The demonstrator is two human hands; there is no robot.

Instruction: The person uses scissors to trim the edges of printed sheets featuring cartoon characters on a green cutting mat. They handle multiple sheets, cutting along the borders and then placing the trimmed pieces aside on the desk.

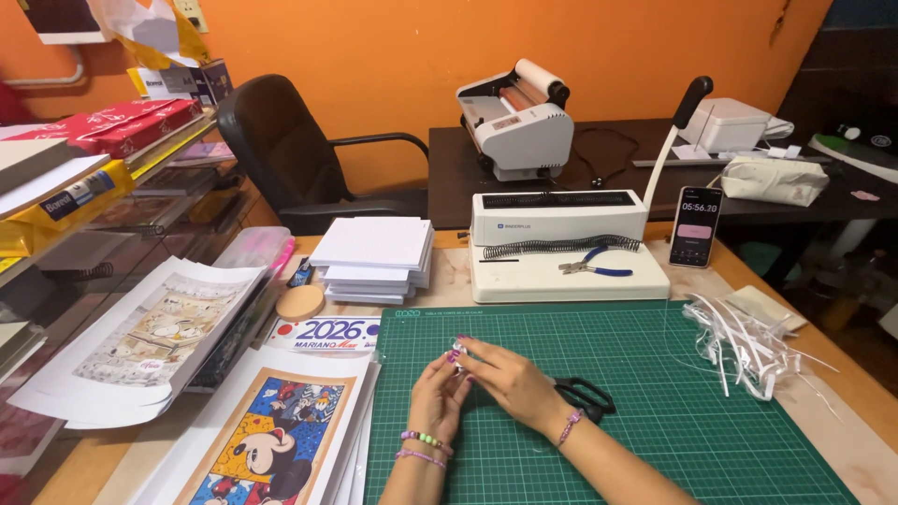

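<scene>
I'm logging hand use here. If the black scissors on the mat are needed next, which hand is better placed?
Right, probably. The right hand has the scissors just beside its wrist; the left hand lies on the far side. Both pinch a small item.

The green cutting mat [655, 393] looks matt and rubbery, lying on a smooth wooden worktop [847, 411]. The binding machine [561, 245] is matt white plastic, its wire coil [561, 246] shiny metal. The paper stack [374, 254] is matt white; the pliers [591, 266] have blue plastic grips.
</scene>
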